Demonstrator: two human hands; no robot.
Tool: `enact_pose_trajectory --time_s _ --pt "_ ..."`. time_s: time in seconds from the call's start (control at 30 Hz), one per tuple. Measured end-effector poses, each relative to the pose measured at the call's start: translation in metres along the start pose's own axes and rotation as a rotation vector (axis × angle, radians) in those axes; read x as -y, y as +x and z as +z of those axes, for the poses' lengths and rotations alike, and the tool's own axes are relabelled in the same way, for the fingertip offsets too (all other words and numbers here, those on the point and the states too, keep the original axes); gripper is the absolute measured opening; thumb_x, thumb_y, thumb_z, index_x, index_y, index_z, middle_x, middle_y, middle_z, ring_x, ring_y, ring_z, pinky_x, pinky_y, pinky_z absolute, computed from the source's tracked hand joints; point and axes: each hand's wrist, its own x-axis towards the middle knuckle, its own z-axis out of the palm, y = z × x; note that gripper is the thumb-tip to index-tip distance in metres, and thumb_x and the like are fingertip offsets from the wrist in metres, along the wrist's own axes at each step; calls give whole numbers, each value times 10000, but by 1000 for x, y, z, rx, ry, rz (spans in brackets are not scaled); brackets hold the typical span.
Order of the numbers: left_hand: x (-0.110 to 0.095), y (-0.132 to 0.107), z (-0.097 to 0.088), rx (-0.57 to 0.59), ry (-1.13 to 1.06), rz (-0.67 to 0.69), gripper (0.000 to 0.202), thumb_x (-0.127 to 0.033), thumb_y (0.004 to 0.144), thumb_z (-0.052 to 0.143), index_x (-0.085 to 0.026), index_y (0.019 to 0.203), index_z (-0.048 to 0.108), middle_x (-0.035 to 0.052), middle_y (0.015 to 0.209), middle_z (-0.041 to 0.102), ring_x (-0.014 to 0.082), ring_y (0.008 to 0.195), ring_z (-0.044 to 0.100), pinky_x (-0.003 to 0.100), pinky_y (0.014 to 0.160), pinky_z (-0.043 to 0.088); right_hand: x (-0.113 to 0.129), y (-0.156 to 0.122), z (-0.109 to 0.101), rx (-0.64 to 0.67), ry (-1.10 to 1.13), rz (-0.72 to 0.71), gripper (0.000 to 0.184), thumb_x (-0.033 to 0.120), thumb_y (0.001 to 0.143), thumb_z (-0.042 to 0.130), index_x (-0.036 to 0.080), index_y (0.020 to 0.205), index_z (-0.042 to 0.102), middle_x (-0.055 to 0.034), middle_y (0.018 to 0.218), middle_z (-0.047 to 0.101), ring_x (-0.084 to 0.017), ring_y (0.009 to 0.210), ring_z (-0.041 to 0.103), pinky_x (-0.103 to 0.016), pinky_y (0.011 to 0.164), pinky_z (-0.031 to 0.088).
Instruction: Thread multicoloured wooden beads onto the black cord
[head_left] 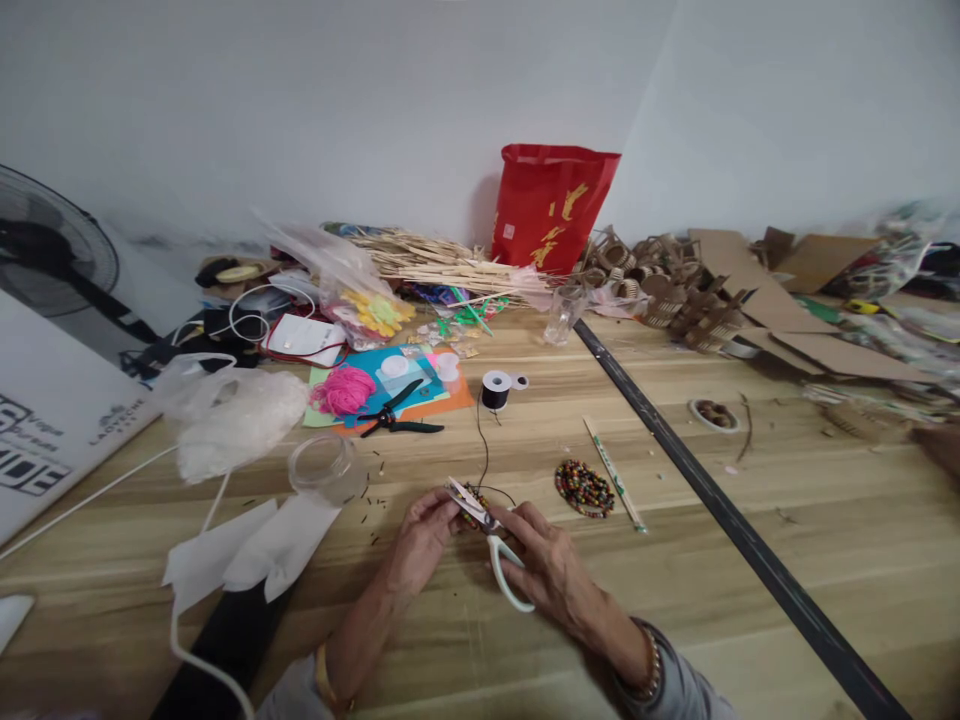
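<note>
Left of centre, a clear jar (pixel 322 468) stands on the counter (pixel 675 620), short dark bits (pixel 373 490) scattered just to its right. At lower centre, my left fingers (pixel 440 501) are closed in a pinch on a beaded piece (pixel 471 510). White-handled scissors (pixel 511 582) lie across it, blades seemingly slightly parted. Dark cord (pixel 486 460) leads up from there to a spool (pixel 496 392) at centre. My right fingers (pixel 521 530) are curled around the scissors. Right of centre, a coil of beads (pixel 585 489) lies apart, near thin sticks (pixel 616 478).

Assessment: threading on the held piece appears well advanced. Separation from the spool appears outstanding, as the cord looks continuous. The coil appears complete.

Not verified, left to right: a fan (pixel 41 245) is cut off at the left edge; most of the beaded piece is covered by the scissors and my fingers; any knot is too small to make out; blade contact with the cord cannot be confirmed; a brown object (pixel 937 445) at the right edge is cut off and unidentified.
</note>
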Motion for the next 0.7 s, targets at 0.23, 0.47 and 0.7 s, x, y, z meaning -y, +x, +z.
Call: enact_pose_trajectory --time_s 0.23,0.47,0.7 --pt "1 1 -1 -11 0 -9 207 -209 566 848 -130 731 753 44 716 746 138 650 648 221 618 515 6 1 -2 -2 23 22 440 203 871 570 247 1298 473 -52 961 552 -139 716 569 -224 646 482" --pt "2 0 -3 -11 -3 -9 216 -212 565 845 -134 746 754 48 741 750 150 678 651 237 642 513 3 -1 1 -5 72 7 542 177 862 543 266 1371 380 -54 987 522 -170 809 568 -285 741 512" --pt "2 0 -2 7 23 0 198 -212 602 821 -130 766 746 53 746 741 164 692 651 259 660 505 1 -2 4 8 44 -23 536 182 893 507 269 1394 339 -61 989 494 -170 806 542 -298 770 520"
